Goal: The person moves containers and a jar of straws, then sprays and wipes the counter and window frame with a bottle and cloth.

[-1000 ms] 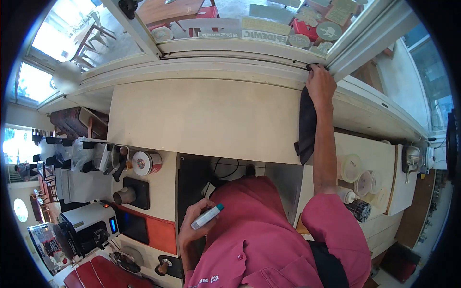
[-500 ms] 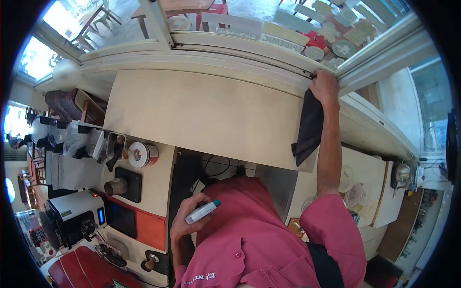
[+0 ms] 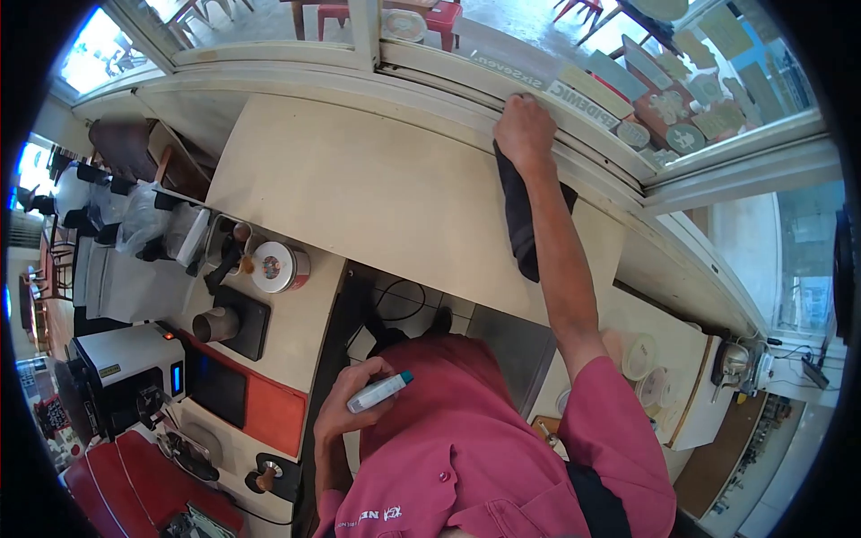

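Observation:
My right hand (image 3: 524,130) presses a dark cloth (image 3: 517,218) against the white window frame (image 3: 421,67) at the far edge of the cream counter (image 3: 359,188); the cloth hangs down under my forearm. My left hand (image 3: 345,408) is close to my red shirt and grips a small white spray bottle (image 3: 379,392) with a teal tip pointing right.
Left of me stand a coffee grinder (image 3: 126,377), a round tin (image 3: 276,267), a metal cup (image 3: 215,325) on a black mat and bagged items (image 3: 143,233). Plastic lidded cups (image 3: 639,357) sit on the right counter. Stickers (image 3: 668,108) cover the window glass.
My right hand has slid the cloth leftward along the window frame. The left hand with the bottle has stayed near my chest while the view turned.

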The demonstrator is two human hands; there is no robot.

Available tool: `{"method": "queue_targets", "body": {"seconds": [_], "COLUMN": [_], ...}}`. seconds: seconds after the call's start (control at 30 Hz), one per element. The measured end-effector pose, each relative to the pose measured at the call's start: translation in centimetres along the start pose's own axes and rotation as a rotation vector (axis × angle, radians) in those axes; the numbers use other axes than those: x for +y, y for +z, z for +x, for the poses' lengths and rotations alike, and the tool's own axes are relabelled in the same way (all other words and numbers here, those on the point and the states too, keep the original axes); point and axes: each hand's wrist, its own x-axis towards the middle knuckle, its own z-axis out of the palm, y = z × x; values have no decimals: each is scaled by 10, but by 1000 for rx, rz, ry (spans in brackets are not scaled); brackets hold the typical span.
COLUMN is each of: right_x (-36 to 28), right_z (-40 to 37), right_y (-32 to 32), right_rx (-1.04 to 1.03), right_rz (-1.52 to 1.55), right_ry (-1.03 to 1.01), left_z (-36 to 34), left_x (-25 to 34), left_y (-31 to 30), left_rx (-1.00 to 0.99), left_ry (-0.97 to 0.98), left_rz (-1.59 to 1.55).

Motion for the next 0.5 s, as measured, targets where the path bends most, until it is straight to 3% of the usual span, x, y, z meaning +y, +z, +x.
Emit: {"method": "queue_targets", "body": {"seconds": [0.17, 0.27, 0.37, 0.5], "right_x": [-64, -101, -132, -158], "right_z": [16, 29, 50, 73], "right_y": [13, 25, 40, 45], "right_rx": [22, 44, 32, -81], "right_rz": [110, 220, 321, 359], "right_ry": [-67, -98, -134, -162], "left_z": [-15, -23, -36, -45], "left_x": [-1, -9, -17, -26], "left_y": [-13, -18, -22, -28], "left_rx": [-17, 43, 64, 98], "left_ry": [-166, -76, -194, -143], "left_rz": [-63, -80, -132, -140]}}
